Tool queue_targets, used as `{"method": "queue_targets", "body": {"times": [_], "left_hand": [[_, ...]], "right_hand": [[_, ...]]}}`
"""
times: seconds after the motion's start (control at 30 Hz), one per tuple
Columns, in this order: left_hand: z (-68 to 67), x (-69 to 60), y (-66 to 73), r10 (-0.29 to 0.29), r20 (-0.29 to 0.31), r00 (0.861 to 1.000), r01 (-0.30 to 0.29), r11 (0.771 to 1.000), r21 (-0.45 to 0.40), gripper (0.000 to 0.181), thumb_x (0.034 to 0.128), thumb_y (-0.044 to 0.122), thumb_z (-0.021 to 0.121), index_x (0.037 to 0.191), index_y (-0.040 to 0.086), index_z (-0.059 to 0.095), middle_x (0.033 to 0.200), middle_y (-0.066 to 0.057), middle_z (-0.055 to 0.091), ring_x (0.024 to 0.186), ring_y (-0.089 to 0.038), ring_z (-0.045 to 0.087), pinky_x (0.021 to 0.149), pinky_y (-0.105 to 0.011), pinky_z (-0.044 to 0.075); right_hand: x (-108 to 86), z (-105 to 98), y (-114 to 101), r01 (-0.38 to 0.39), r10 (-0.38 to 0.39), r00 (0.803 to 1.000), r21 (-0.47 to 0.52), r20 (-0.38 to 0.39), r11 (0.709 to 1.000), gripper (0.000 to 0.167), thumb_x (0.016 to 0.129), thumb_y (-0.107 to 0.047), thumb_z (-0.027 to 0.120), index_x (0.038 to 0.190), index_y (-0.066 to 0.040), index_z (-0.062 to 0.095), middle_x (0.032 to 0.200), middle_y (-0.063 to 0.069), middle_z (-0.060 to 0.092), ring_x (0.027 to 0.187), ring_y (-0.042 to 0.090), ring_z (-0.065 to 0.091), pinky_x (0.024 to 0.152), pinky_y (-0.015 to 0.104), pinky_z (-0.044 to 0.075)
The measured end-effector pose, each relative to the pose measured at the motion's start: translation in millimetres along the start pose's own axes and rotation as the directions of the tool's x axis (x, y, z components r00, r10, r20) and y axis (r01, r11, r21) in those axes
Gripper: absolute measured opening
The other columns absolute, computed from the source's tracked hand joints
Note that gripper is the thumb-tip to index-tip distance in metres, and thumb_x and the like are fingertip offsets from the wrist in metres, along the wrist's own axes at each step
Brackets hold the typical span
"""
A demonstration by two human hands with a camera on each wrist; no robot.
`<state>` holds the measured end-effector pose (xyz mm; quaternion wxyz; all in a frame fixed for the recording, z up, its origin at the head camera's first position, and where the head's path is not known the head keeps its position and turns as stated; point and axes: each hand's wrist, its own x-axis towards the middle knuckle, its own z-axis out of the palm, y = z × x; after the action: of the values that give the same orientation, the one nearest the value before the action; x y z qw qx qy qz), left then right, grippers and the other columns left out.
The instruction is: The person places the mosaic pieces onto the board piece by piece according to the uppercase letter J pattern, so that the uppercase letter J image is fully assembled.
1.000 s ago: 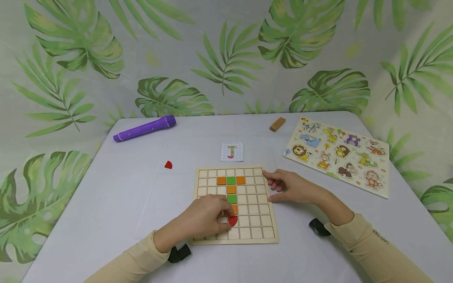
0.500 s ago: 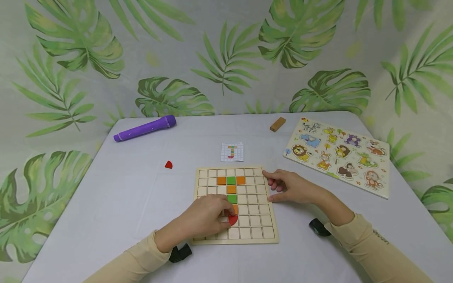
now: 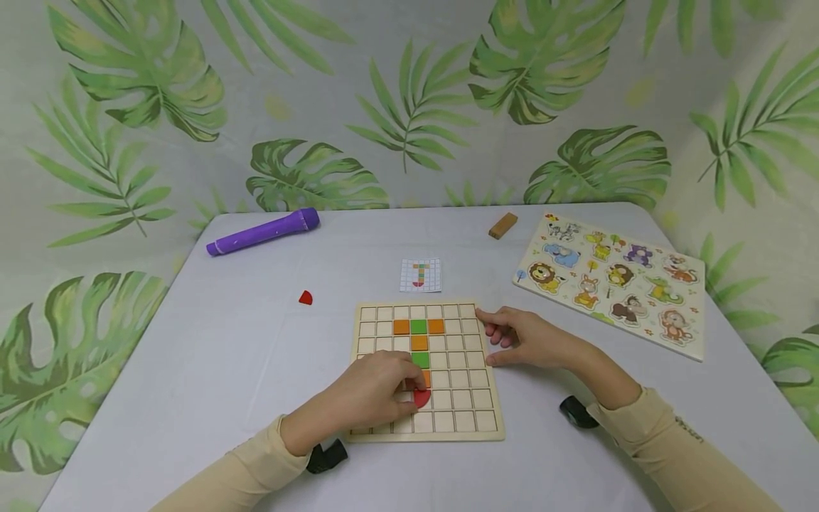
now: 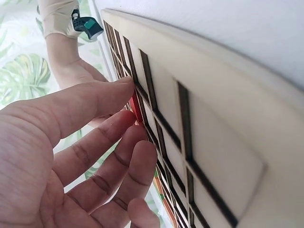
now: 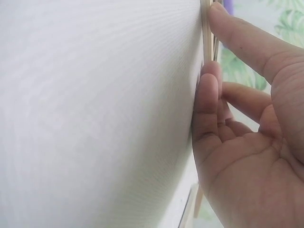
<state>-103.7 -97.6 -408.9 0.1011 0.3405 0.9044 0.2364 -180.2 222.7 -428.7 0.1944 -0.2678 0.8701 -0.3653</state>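
Observation:
A red quarter-round tile (image 3: pixel 421 398) lies on the wooden grid board (image 3: pixel 463 419), below a column of orange and green square tiles (image 3: pixel 419 343). My left hand (image 3: pixel 377 391) pinches this red tile between thumb and fingertips; in the left wrist view the tile (image 4: pixel 136 108) shows as a thin sliver at the grid. The palm hides part of the board's left side. At the board's right edge, my right hand (image 3: pixel 531 338) touches the rim with thumb and index finger. Its other fingers are bent and lie near the tabletop.
Another red quarter-round tile (image 3: pixel 306 298) lies left of the board. A small pattern card (image 3: pixel 420 275) sits behind it. Farther out are a purple microphone-shaped stick (image 3: pixel 264 232), a small brown wooden block (image 3: pixel 503 225) and an animal puzzle board (image 3: pixel 611 284).

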Motion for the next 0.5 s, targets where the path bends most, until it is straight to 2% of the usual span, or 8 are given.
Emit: {"method": "queue_targets", "body": {"times": [0.3,0.5], "left_hand": [[-4.2,-3.1,-3.9,-0.018,0.003,1.0,0.019,0.999,-0.026,0.013,0.0878,0.014,0.086,0.1,0.016,0.081,0.092,0.008,0.071,0.076,-0.006,0.055,0.067,-0.02,0.047],[-16.8,-3.1,-12.1,-0.064,-0.027,0.998,0.063,0.997,-0.038,0.021,0.0861,0.012,0.085,0.107,0.015,0.081,0.096,0.006,0.072,0.082,-0.009,0.061,0.073,-0.025,0.051]], "right_hand": [[0.1,0.3,-0.2,-0.009,0.009,1.0,-0.012,-0.002,1.0,0.087,0.09,-0.022,0.088,0.161,0.002,0.043,0.112,0.006,0.06,0.099,0.016,0.056,0.087,0.021,0.054],[0.6,0.2,-0.3,-0.011,0.011,1.0,-0.011,0.002,1.0,0.087,0.091,-0.023,0.088,0.161,0.002,0.042,0.112,0.006,0.06,0.101,0.016,0.055,0.088,0.021,0.055]]}}
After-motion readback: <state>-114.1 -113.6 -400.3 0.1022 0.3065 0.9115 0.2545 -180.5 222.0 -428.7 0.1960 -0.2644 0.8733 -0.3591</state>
